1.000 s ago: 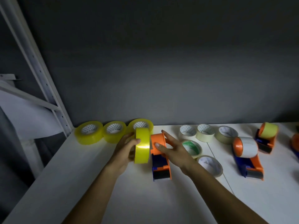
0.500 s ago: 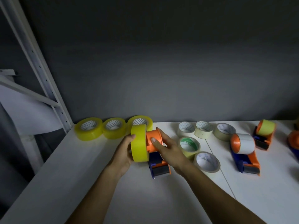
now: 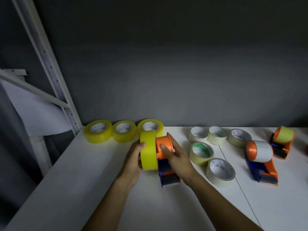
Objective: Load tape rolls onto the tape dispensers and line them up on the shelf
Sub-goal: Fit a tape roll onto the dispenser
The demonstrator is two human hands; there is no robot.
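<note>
Both my hands up front, close together, forearms converging.

My left hand curls around the yellow tape roll, thumb on its rim. My right hand, just beside it, grips the orange dispenser hub, thumb pressed on top.

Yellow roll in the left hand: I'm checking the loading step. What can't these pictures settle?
Head view only:
- Whether the yellow roll is seated on the orange hub: roll hides the joint.
- Dispenser body: right hand covers it.
- Object at the right edge: cut off.
</note>
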